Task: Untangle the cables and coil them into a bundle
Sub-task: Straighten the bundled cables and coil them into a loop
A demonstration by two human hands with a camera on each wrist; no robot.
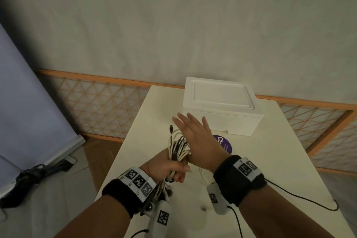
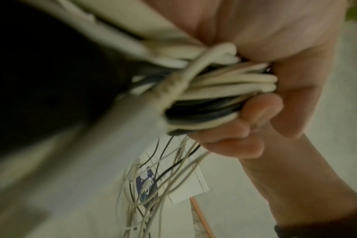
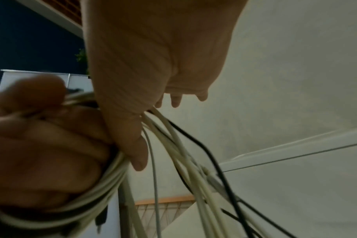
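Our left hand (image 1: 170, 168) grips the cables (image 1: 178, 146); our right hand (image 1: 195, 137), fingers spread, sits at their 3 o'clock.

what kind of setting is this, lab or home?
Hard to say; probably an indoor room set up for recording rather than a workshop. Cues: a plain white table against a bare wall, a white foam box on it, and an orange-framed lattice panel along the wall base.
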